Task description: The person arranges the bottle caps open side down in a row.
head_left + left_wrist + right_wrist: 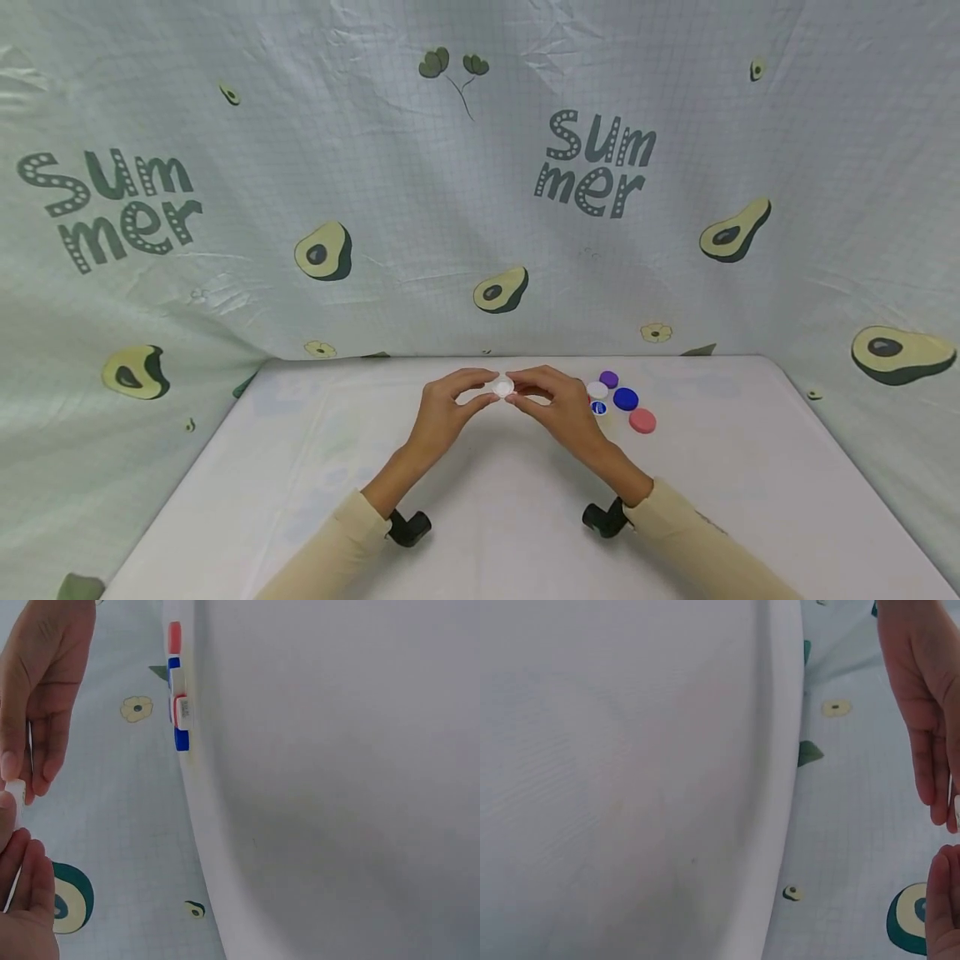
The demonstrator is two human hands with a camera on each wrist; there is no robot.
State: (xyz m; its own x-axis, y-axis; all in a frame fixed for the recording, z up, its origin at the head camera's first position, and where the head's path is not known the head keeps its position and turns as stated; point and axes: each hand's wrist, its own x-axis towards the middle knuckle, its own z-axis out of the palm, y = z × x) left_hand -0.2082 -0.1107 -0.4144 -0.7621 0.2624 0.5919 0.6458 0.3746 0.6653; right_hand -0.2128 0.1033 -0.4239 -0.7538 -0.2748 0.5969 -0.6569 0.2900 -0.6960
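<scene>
In the head view a small white bottle cap (503, 386) is held up over the far middle of the table, between both hands. My left hand (441, 412) pinches its left side with thumb and fingertips. From the other side my right hand (564, 410) pinches it likewise. The left wrist view shows the white cap edge-on at the left border, between the fingertips. Only a sliver of it appears at the right border of the right wrist view.
Several loose caps lie just right of my right hand: a purple cap (609, 379), a blue cap (626, 399), a pink cap (642, 420) and a white cap (597, 390) among them. The white table (480, 517) ends at a hanging avocado-print cloth (420, 208).
</scene>
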